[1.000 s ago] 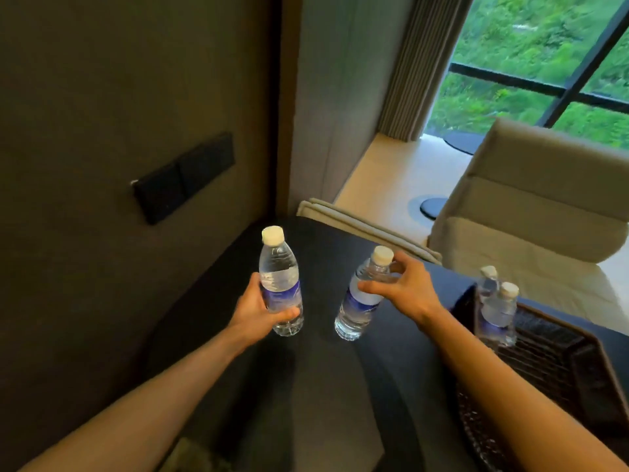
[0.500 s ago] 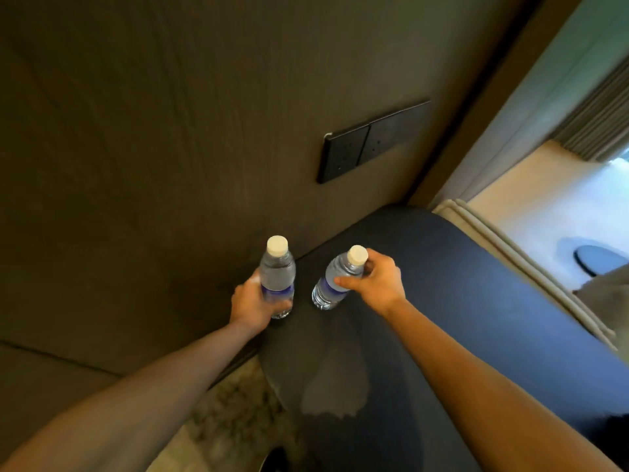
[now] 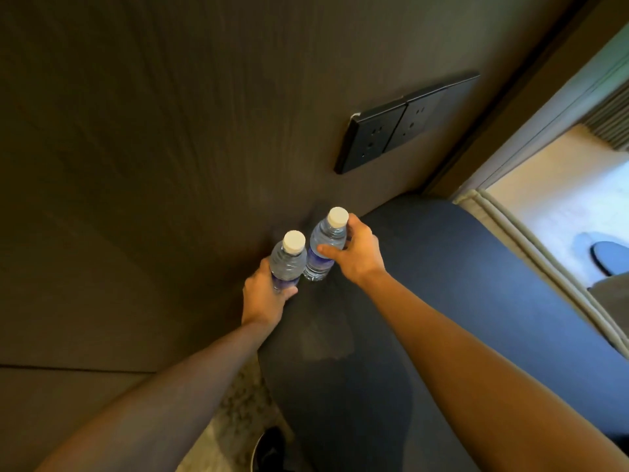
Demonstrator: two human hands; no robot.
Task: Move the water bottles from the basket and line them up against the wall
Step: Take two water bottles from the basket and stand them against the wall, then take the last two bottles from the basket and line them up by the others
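Note:
Two clear water bottles with white caps and blue labels stand side by side at the dark table's back left corner, close to the brown wall [image 3: 170, 148]. My left hand [image 3: 263, 299] grips the left bottle [image 3: 287, 258] around its lower body. My right hand [image 3: 354, 255] wraps the right bottle [image 3: 325, 243] from the right side. The right bottle leans slightly left and its base rests on the table [image 3: 442, 318]. The two bottles nearly touch. The basket is out of view.
A black double socket panel [image 3: 401, 126] sits on the wall above and to the right of the bottles. The table's left edge drops to a speckled floor [image 3: 235, 413]. A pale bench edge [image 3: 531, 247] and bright floor lie to the right.
Both hands carried the bottles from mid-table to the wall and brought them closer together. My view swung left, so the basket and chair dropped out of sight.

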